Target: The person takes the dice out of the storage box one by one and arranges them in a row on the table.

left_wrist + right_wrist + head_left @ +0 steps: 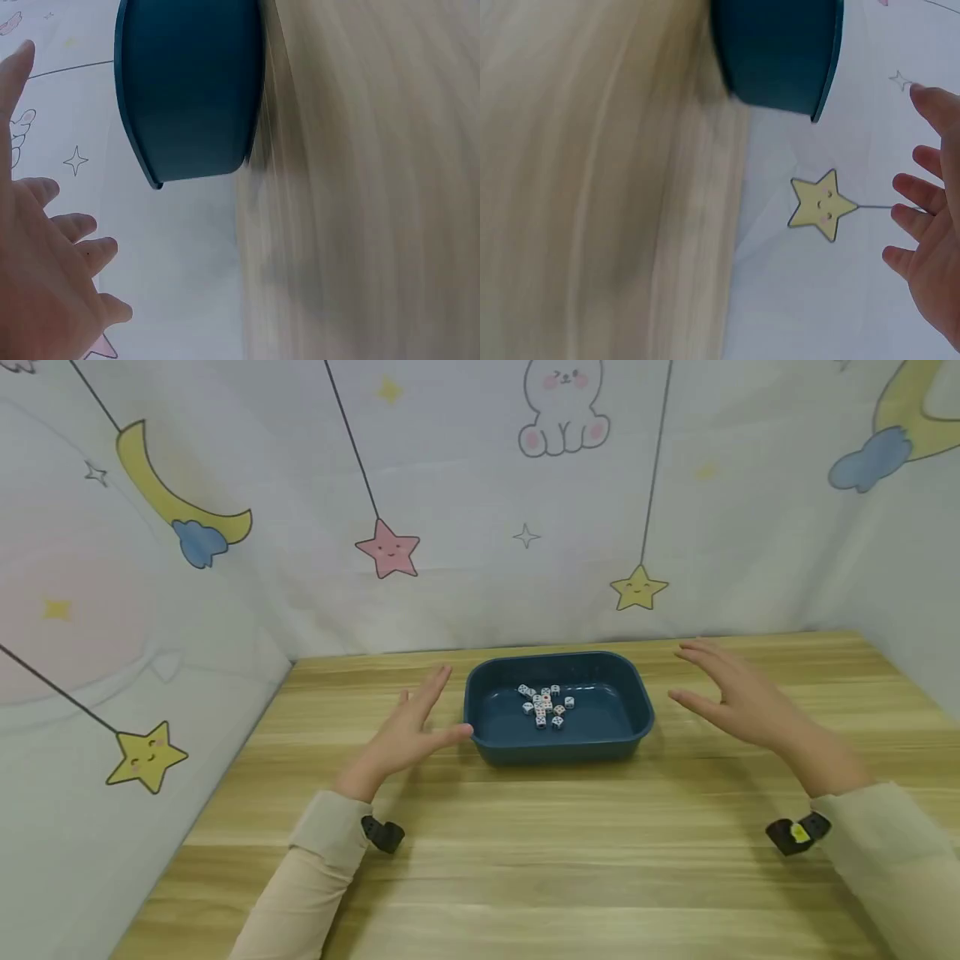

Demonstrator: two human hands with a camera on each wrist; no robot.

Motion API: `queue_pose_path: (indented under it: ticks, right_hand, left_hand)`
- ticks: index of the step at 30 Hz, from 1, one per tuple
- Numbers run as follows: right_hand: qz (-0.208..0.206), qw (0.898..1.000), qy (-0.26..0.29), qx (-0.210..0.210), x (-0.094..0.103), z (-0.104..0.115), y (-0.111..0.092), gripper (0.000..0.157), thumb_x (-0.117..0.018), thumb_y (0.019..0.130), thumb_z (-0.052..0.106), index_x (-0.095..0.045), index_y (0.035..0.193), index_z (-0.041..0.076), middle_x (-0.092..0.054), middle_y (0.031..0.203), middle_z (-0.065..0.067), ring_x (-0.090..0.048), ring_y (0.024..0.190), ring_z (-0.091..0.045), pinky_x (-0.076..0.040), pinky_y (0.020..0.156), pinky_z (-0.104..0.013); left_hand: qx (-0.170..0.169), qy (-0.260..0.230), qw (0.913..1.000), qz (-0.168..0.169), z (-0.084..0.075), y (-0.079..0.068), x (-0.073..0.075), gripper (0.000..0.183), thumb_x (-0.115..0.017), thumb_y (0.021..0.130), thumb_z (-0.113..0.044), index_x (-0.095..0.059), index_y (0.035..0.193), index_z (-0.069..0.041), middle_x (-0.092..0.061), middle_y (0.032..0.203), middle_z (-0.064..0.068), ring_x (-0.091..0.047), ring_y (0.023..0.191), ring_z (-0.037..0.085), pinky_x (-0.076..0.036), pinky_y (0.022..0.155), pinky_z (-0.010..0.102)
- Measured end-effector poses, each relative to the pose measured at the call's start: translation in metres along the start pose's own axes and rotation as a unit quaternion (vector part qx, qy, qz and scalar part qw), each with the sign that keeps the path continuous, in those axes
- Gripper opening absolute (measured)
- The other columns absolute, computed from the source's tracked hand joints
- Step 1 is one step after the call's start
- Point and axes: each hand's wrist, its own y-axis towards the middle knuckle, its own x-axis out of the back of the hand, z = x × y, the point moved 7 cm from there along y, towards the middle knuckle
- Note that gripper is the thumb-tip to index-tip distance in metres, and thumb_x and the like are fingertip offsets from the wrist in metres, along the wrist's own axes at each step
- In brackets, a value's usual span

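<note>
A dark blue rectangular tray point(566, 753) stands on the wooden table, and several small white dice point(546, 703) lie clustered on its floor, left of the middle. My left hand point(405, 735) is beside the tray's left end, fingers extended and thumb tip overlapping the rim in the head view. Off the right end, my right hand point(742, 697) hovers apart from the tray with its fingers spread. Both palms face inward and hold nothing. The left wrist view shows the tray's outer wall point(191, 97) beyond the left fingers; the dice are hidden there.
The wood-grain table point(562, 860) stretches in front of the tray and to both sides. Behind it hangs a pale curtain point(465, 602) printed with stars, moons and a bear, which also runs along the left side. Each wrist wears a black band point(382, 833).
</note>
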Motion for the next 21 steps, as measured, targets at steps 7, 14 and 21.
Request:
queue_pose_path:
  ticks: [7, 14, 21]
  right_hand:
    - [-0.027, 0.995, 0.097, -0.029, -0.009, 0.016, 0.031, 0.054, -0.057, 0.098, 0.033, -0.046, 0.140, 0.001, -0.047, 0.140, -0.022, -0.041, 0.130, -0.042, -0.035, 0.102, -0.060]
    - [0.024, 0.975, 0.208, -0.079, -0.039, 0.030, 0.063, 0.053, -0.057, 0.098, 0.034, -0.047, 0.139, 0.002, -0.052, 0.134, -0.019, -0.053, 0.118, -0.036, -0.045, 0.096, -0.051]
    - [0.078, 0.970, 0.214, -0.090, -0.074, 0.029, 0.084, 0.044, -0.063, 0.095, 0.019, -0.054, 0.132, -0.003, -0.060, 0.123, -0.020, -0.058, 0.108, -0.031, -0.048, 0.091, -0.045]
  left_hand:
    - [0.031, -0.085, 0.9958, 0.014, 0.001, 0.010, -0.017, 0.096, -0.065, 0.087, -0.051, -0.005, 0.157, -0.024, -0.005, 0.162, 0.000, -0.006, 0.149, 0.023, -0.005, 0.117, 0.053]
    - [0.055, -0.107, 0.9916, 0.047, 0.002, 0.010, -0.032, 0.107, -0.072, 0.081, -0.054, -0.003, 0.157, -0.023, -0.003, 0.162, 0.000, -0.006, 0.149, 0.024, -0.013, 0.117, 0.052]
    - [0.080, -0.122, 0.9877, 0.057, 0.005, 0.008, -0.041, 0.114, -0.075, 0.078, -0.054, 0.001, 0.156, -0.025, -0.003, 0.162, -0.001, -0.007, 0.148, 0.020, -0.014, 0.117, 0.048]
